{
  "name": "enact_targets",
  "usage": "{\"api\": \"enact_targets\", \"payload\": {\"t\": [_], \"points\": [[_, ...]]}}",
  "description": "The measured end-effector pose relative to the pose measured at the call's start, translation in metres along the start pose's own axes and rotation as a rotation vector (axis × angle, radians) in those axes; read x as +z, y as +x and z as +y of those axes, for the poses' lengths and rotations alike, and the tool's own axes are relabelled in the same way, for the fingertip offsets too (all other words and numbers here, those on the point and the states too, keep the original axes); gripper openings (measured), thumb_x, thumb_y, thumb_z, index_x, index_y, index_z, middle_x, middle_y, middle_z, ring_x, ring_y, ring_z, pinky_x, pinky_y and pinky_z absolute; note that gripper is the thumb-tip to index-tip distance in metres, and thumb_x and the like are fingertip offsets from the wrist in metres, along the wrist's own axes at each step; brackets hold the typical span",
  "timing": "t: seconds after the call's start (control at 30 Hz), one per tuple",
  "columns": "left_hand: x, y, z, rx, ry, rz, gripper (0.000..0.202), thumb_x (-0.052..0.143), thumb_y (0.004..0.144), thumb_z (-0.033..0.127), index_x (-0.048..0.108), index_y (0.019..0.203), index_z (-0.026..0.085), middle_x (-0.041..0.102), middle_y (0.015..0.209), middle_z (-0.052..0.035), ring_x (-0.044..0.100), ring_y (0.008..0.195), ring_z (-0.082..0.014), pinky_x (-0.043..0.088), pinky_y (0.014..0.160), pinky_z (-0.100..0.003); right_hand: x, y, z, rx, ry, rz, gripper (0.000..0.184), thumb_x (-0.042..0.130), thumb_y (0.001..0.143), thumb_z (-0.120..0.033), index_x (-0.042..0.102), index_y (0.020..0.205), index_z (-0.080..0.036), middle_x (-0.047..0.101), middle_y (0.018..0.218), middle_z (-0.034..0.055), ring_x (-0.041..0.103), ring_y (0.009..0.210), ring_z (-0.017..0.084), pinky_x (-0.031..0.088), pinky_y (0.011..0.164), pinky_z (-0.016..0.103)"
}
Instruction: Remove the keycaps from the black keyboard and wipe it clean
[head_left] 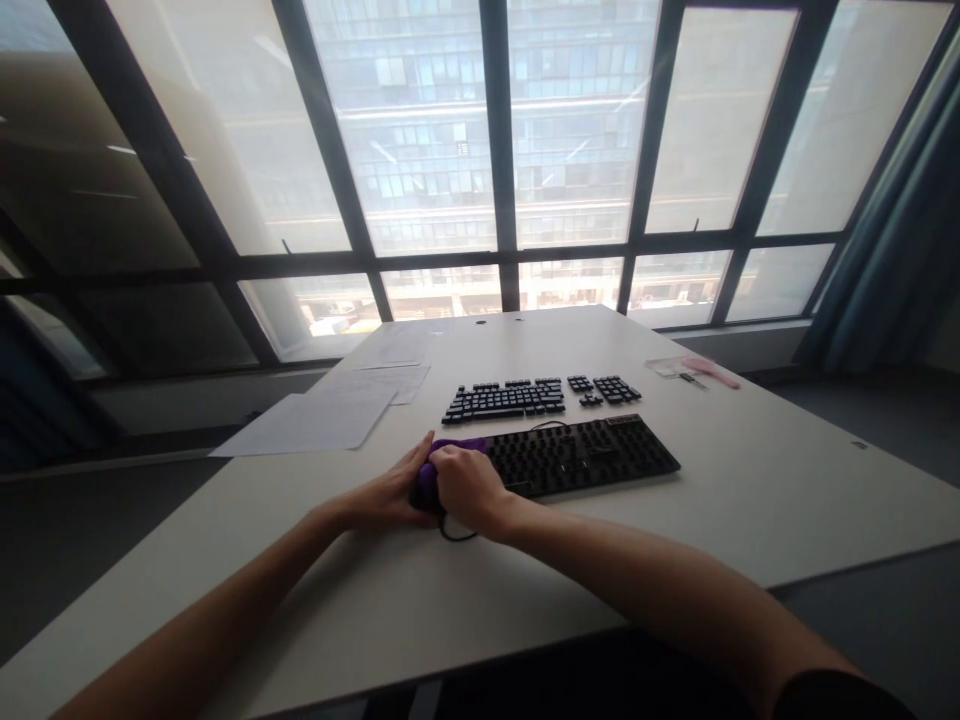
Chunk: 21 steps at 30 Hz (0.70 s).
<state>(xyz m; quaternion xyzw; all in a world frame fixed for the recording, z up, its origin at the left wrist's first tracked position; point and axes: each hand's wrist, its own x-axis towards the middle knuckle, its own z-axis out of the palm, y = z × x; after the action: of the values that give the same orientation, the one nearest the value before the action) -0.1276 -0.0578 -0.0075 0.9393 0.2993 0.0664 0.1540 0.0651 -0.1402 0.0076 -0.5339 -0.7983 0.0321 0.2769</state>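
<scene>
A black keyboard (600, 452) without its keycaps lies on the white table, its left end partly hidden by my hands. My right hand (471, 490) is closed on a purple cloth (459, 444) and presses it against the keyboard's left part. At that same end, my left hand (394, 488) grips the keyboard's edge, its fingers partly covered by the cloth and the other hand. A dark cable (454, 534) loops out below my right hand. Behind the keyboard, loose black keycaps (504, 402) sit in rows, with a separate number-pad group (618, 389) on the right.
White paper sheets (307, 424) lie at the left side of the table (780, 480). Toward the right edge are a pink item (709, 371) and a small dark tool (691, 380) beside clear plastic. Large windows (427, 130) stand beyond the far edge.
</scene>
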Motion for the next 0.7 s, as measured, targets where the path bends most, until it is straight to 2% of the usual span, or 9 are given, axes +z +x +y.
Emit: {"api": "enact_targets", "payload": {"t": [0.13, 0.27, 0.33, 0.5, 0.6, 0.7], "points": [[0.001, -0.004, -0.012, -0.002, -0.035, 0.039, 0.137, 0.077, 0.07, 0.062, -0.023, 0.154, 0.019, 0.004, 0.164, -0.0192, 0.011, 0.151, -0.0355, 0.023, 0.121, -0.05, 0.015, 0.011, -0.007, -0.144, -0.033, -0.005, 0.027, 0.053, 0.086, -0.01, 0.063, 0.111, -0.01, 0.068, 0.111, 0.0152, 0.064, 0.107, 0.025, 0.051, 0.091, 0.033], [0.002, -0.002, -0.022, 0.021, -0.01, 0.02, 0.135, 0.075, 0.072, 0.061, -0.024, 0.153, 0.02, -0.001, 0.165, -0.0181, 0.012, 0.15, -0.0375, 0.026, 0.12, -0.05, 0.005, 0.001, 0.01, -0.235, -0.079, -0.037, 0.02, 0.053, 0.088, -0.01, 0.066, 0.103, -0.014, 0.068, 0.113, 0.0129, 0.059, 0.116, 0.024, 0.049, 0.096, 0.033], [0.002, 0.0, -0.024, 0.017, 0.015, 0.002, 0.133, 0.074, 0.073, 0.061, -0.022, 0.154, 0.019, -0.003, 0.164, -0.0189, 0.01, 0.15, -0.0388, 0.024, 0.12, -0.051, -0.006, -0.007, 0.024, -0.212, -0.12, -0.058, 0.021, 0.05, 0.089, -0.007, 0.068, 0.099, -0.014, 0.069, 0.114, 0.0126, 0.057, 0.119, 0.024, 0.05, 0.096, 0.033], [-0.002, 0.001, -0.019, -0.013, 0.023, -0.02, 0.125, 0.069, 0.079, 0.06, -0.02, 0.154, 0.017, 0.004, 0.164, -0.0193, 0.013, 0.149, -0.0388, 0.022, 0.12, -0.051, -0.045, -0.037, 0.068, -0.13, -0.232, -0.084, 0.025, 0.051, 0.085, -0.002, 0.071, 0.097, -0.013, 0.069, 0.117, 0.0128, 0.053, 0.125, 0.024, 0.045, 0.103, 0.032], [-0.006, 0.0, -0.014, -0.035, 0.016, -0.053, 0.122, 0.067, 0.08, 0.061, -0.02, 0.155, 0.018, -0.001, 0.164, -0.0174, 0.012, 0.149, -0.0411, 0.022, 0.119, -0.053, -0.071, -0.062, 0.099, -0.03, -0.266, -0.09, 0.029, 0.05, 0.085, -0.001, 0.072, 0.098, -0.014, 0.069, 0.118, 0.011, 0.053, 0.127, 0.022, 0.042, 0.107, 0.03], [-0.009, 0.001, -0.01, -0.052, 0.019, -0.057, 0.123, 0.068, 0.078, 0.063, -0.016, 0.156, 0.017, -0.006, 0.164, -0.0164, 0.012, 0.148, -0.0439, 0.023, 0.118, -0.054, -0.094, -0.088, 0.129, 0.1, -0.286, -0.065, 0.04, 0.047, 0.082, 0.005, 0.072, 0.105, -0.015, 0.066, 0.127, 0.009, 0.049, 0.133, 0.021, 0.039, 0.11, 0.03]]}}
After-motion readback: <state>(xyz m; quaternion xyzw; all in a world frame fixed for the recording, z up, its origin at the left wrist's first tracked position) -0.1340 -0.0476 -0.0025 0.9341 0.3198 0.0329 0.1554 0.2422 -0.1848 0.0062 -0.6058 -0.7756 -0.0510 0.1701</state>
